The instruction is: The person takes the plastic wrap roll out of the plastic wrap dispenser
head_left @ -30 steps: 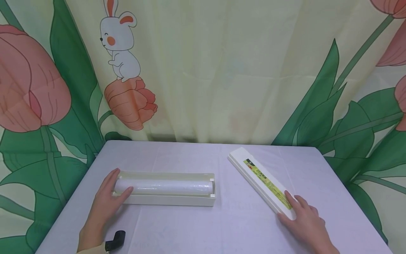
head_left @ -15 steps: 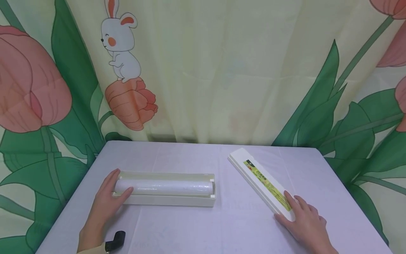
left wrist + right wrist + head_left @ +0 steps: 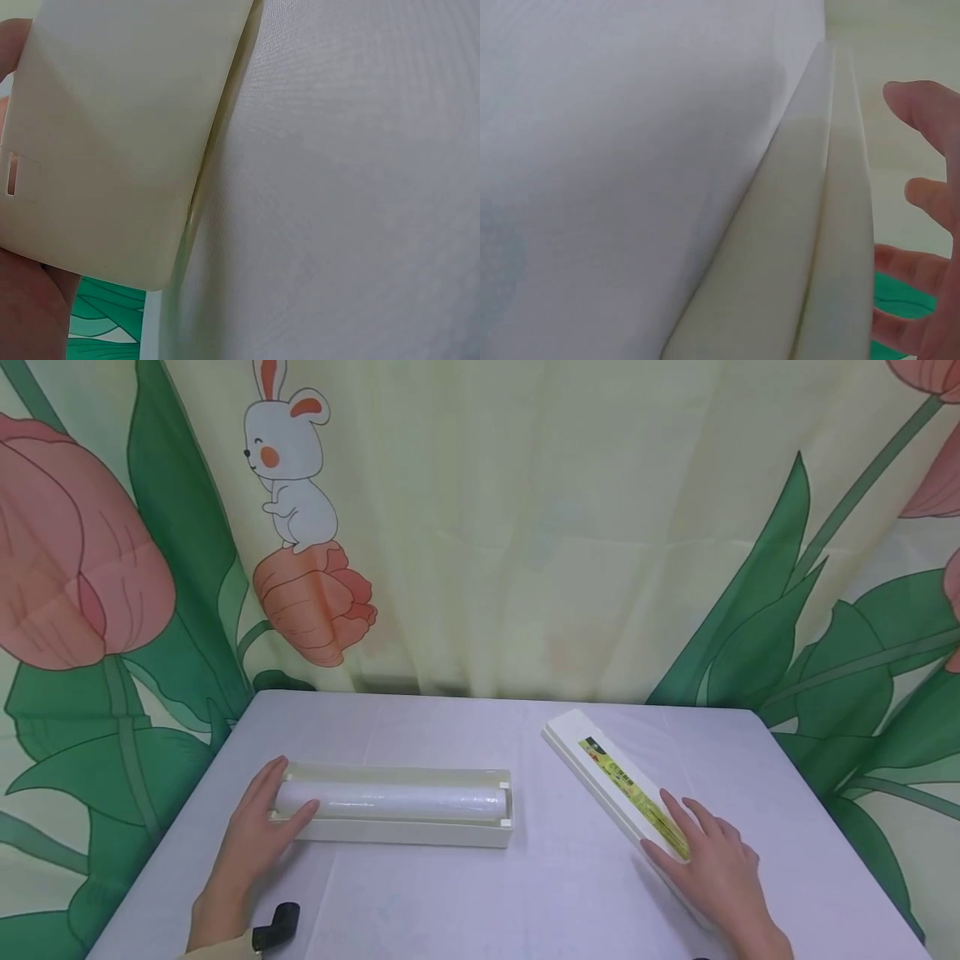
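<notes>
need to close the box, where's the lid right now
In the head view the lid lies slantwise on the table's right side, under the right hand.

The lid (image 3: 619, 781) bears a yellow-green label (image 3: 633, 793), its print too small to read.

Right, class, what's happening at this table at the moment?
A person sits at a white table with a cling-film dispenser in two parts. The left hand holds the left end of the open tray, where the film roll lies. The right hand rests with straight fingers on the near end of the separate lid, which lies at an angle to the right, apart from the tray.
</notes>
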The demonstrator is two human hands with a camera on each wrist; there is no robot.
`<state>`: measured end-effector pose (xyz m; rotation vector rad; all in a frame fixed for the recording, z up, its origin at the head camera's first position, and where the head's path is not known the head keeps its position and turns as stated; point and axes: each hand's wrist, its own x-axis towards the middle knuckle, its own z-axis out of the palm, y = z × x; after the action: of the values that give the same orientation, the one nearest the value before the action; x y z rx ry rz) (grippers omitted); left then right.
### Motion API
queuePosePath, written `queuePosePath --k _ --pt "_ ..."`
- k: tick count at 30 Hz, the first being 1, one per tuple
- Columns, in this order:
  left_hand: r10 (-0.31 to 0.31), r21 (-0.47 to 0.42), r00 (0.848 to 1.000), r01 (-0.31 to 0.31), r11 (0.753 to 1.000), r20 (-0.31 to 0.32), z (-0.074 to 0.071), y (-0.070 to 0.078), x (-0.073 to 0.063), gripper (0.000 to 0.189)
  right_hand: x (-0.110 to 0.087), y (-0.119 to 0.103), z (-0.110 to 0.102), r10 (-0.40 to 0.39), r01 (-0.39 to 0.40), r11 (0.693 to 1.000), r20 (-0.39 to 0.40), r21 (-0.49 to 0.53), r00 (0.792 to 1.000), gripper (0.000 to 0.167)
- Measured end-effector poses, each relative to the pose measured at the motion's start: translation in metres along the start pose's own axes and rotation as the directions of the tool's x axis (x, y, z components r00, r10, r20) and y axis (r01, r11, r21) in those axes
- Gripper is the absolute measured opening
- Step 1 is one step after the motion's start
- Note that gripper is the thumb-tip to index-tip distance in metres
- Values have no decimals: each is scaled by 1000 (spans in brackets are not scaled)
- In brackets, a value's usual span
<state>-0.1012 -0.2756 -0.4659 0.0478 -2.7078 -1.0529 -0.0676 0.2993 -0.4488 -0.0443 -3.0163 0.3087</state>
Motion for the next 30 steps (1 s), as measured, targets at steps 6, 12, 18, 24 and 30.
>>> queuePosePath --k 6,12,18,24,30 --pt "6 6 1000 -6 1000 -5 -1 1 1 88 6 -7 -2 -5 5 1000 -9 16 1000 86" --pt "15 9 1000 -15 1000 -3 -3 3 1 88 12 -17 -5 -15 16 999 -20 33 1000 84" --pt "11 8 1000 -11 1000 3 -2 2 1 88 15 -27 -8 -35 36 998 -24 56 999 82" --pt "-7 11 1000 7 1000 17 -2 1 0 90 20 -38 -6 -85 90 993 -67 70 994 79" --pt "-15 3 1000 15 1000 20 -2 1 0 91 25 -48 -2 -149 163 982 -136 95 979 74"
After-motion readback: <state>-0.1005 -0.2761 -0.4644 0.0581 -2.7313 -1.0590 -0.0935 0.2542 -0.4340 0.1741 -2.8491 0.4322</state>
